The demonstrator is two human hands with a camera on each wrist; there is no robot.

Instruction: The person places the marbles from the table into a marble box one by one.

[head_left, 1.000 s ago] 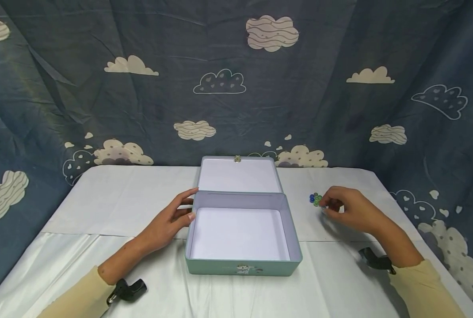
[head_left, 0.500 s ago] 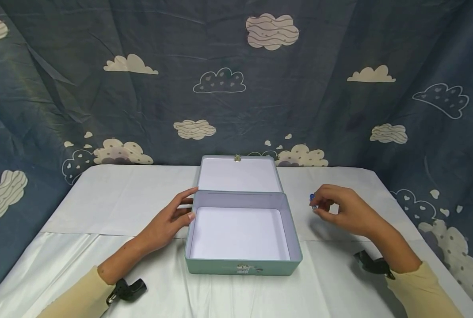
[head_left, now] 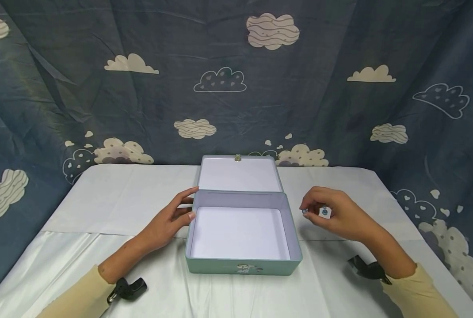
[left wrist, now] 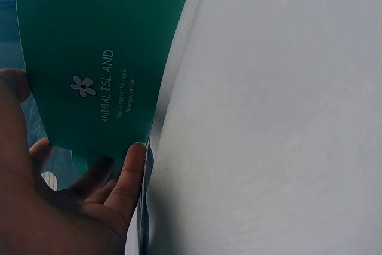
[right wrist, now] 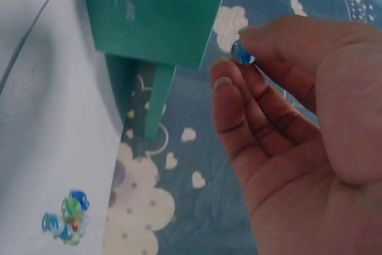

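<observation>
A green tin box (head_left: 240,266) with a pale interior stands on the table, its lid (head_left: 239,174) swung back behind it. My left hand (head_left: 162,225) rests along the box's left side, thumb and fingers touching the outside wall. In the left wrist view, the fingers of my left hand (left wrist: 71,207) lie against the green wall printed "ANIMAL ISLAND". Right of the box, my right hand (head_left: 336,214) is raised over the table. It pinches a clear blue glass marble (right wrist: 242,53) between thumb and fingertips.
Several blue and green marbles (right wrist: 68,216) lie clustered on the white cloth (head_left: 141,190), mostly hidden behind my right hand in the head view. A dark blue curtain (head_left: 236,110) with printed clouds hangs behind the table.
My right hand has lifted away from the marble cluster and moved left towards the box, carrying one marble. The left hand and the box have stayed in place.
</observation>
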